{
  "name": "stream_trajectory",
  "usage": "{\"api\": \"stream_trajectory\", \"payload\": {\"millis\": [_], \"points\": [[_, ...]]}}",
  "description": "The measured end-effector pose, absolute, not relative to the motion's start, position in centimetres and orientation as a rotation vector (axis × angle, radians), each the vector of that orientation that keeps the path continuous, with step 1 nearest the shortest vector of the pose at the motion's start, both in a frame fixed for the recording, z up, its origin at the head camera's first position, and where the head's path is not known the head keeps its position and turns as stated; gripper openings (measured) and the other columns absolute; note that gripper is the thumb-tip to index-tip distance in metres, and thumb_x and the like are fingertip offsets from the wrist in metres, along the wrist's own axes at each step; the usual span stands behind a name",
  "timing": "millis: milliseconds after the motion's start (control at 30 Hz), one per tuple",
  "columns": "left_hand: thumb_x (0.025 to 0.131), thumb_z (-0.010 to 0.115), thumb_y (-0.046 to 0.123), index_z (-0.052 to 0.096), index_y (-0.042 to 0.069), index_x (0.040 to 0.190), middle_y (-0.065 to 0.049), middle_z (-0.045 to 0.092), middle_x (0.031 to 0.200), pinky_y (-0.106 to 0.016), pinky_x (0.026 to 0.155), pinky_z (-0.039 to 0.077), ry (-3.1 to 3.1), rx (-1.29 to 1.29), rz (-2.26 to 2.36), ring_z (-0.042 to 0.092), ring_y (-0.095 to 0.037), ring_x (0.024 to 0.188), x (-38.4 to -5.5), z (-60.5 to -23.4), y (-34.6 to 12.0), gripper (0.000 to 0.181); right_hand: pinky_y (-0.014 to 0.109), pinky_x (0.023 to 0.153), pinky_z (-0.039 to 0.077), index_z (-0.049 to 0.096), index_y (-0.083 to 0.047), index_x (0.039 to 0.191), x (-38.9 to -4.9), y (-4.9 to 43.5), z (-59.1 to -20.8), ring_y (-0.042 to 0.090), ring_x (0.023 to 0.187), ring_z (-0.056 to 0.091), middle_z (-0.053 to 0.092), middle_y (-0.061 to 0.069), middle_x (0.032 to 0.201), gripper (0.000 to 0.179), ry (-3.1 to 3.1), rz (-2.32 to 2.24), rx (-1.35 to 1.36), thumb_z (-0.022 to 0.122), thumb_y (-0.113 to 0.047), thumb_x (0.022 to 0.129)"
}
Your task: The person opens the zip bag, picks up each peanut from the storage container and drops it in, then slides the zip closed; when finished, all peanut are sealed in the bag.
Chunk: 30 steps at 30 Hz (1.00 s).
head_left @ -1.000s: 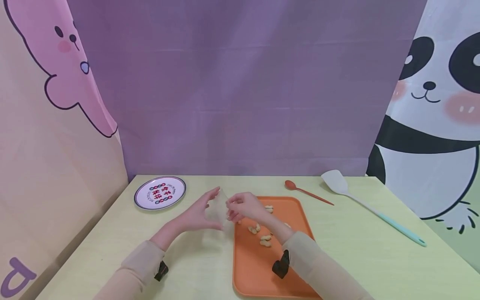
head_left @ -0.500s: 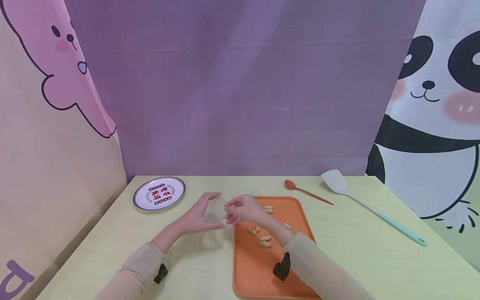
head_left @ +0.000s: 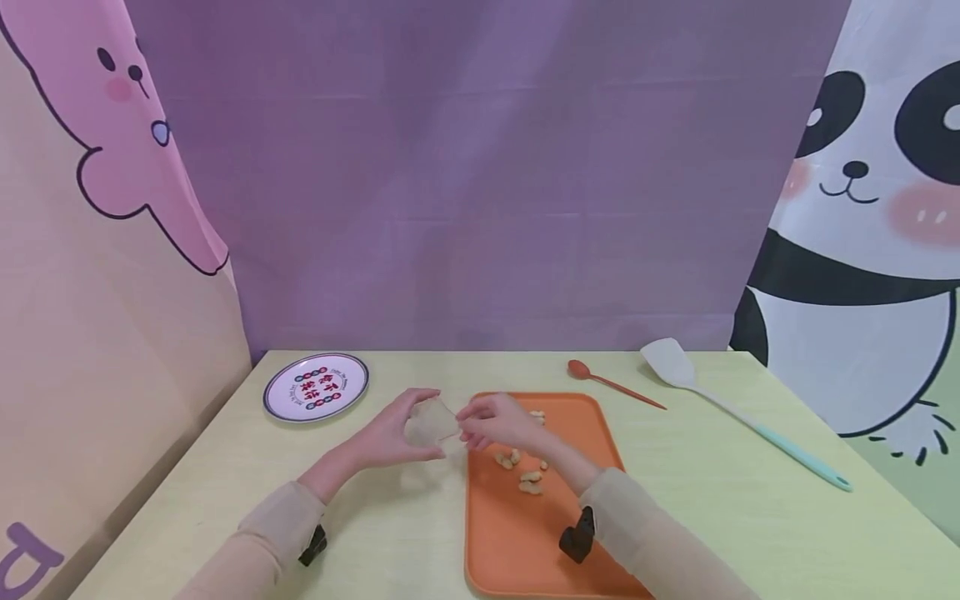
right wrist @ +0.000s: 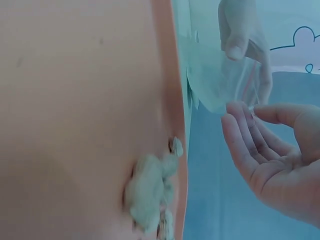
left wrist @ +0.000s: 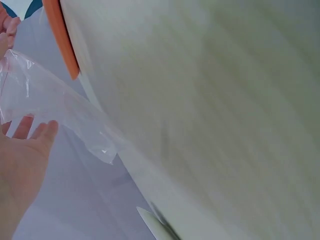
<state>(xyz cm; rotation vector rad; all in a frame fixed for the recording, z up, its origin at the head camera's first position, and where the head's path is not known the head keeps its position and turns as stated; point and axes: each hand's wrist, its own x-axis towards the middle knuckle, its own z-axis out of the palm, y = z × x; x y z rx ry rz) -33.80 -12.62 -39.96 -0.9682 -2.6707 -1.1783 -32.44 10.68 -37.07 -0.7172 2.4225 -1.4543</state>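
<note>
A clear zip-top plastic bag (head_left: 429, 423) is up above the table, just left of the orange tray (head_left: 517, 546). My left hand (head_left: 384, 435) holds it from the left, thumb and fingers spread around its sides. From the right, my right hand (head_left: 501, 421) pinches the bag's edge between thumb and fingertips. In the left wrist view the bag (left wrist: 60, 102) hangs slack, with a red line near its mouth. Several unshelled peanuts (head_left: 531, 483) lie on the tray, beneath and beside my right forearm; some are hidden by it.
A round white plate (head_left: 317, 388) with red characters sits at the back left. At the back right lie a small reddish-brown spoon (head_left: 579, 369) and a long white spatula (head_left: 670, 363) with a mint-green handle. Behind the table hangs a purple cloth (head_left: 480, 183).
The bag has turned in my hands, so its flat side shows more. My left fingers have come down slightly. My right hand has moved slightly right, still pinching the bag.
</note>
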Motion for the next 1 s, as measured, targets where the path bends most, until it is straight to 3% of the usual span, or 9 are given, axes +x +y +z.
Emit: {"api": "stream_trajectory", "payload": {"millis": [133, 267, 367, 433, 733, 1000], "points": [[0.070, 0.081, 0.039, 0.039, 0.014, 0.141, -0.002, 0.044, 0.139, -0.044, 0.102, 0.041, -2.671, -1.000, -1.141, 0.044, -0.021, 0.126, -34.0, -40.3, -12.9, 0.086, 0.042, 0.077, 0.053, 0.063, 0.002, 0.096, -31.9, 11.9, -36.7, 0.037, 0.081, 0.062, 0.063, 0.021, 0.085, 0.021, 2.399, -1.414, -0.746, 0.057, -0.017, 0.092], [0.072, 0.081, 0.034, 0.034, 0.009, 0.144, -0.005, 0.040, 0.144, -0.044, 0.105, 0.038, -2.692, -1.044, -1.137, 0.039, -0.023, 0.132, -34.0, -40.2, -12.6, 0.089, 0.039, 0.077, 0.048, 0.065, -0.004, 0.091, -31.2, 13.6, -36.0, 0.032, 0.082, 0.058, 0.062, 0.015, 0.088, 0.019, 2.469, -1.363, -0.752, 0.060, -0.022, 0.091], [0.071, 0.081, 0.034, 0.031, 0.009, 0.145, -0.006, 0.038, 0.146, -0.043, 0.107, 0.036, -2.728, -1.041, -1.121, 0.037, -0.024, 0.133, -33.9, -40.1, -12.4, 0.092, 0.037, 0.085, 0.049, 0.067, -0.015, 0.107, -30.7, 14.8, -35.6, 0.021, 0.095, 0.061, 0.067, 0.005, 0.107, 0.022, 2.579, -1.307, -0.719, 0.061, -0.029, 0.091], [0.071, 0.081, 0.036, 0.032, 0.009, 0.145, -0.006, 0.038, 0.145, -0.043, 0.108, 0.035, -2.743, -1.034, -1.097, 0.038, -0.026, 0.133, -33.8, -40.1, -12.4, 0.093, 0.036, 0.087, 0.050, 0.066, -0.014, 0.111, -30.4, 15.6, -35.5, 0.018, 0.102, 0.061, 0.066, 0.004, 0.112, 0.026, 2.632, -1.270, -0.736, 0.061, -0.030, 0.091], [0.071, 0.078, 0.047, 0.033, 0.010, 0.144, -0.007, 0.040, 0.143, -0.044, 0.110, 0.033, -2.769, -1.007, -1.025, 0.038, -0.026, 0.133, -33.5, -40.0, -12.4, 0.094, 0.029, 0.080, 0.052, 0.068, -0.012, 0.107, -30.0, 19.8, -35.6, 0.020, 0.095, 0.065, 0.070, 0.003, 0.102, 0.023, 2.825, -1.213, -0.841, 0.063, -0.027, 0.090], [0.071, 0.076, 0.051, 0.032, 0.011, 0.145, -0.006, 0.041, 0.141, -0.042, 0.111, 0.032, -2.767, -0.984, -0.958, 0.038, -0.024, 0.133, -33.5, -39.9, -12.4, 0.095, 0.026, 0.078, 0.052, 0.068, -0.003, 0.106, -30.8, 23.2, -37.4, 0.018, 0.090, 0.066, 0.071, 0.005, 0.099, 0.028, 2.935, -1.123, -0.771, 0.064, -0.025, 0.089]]}}
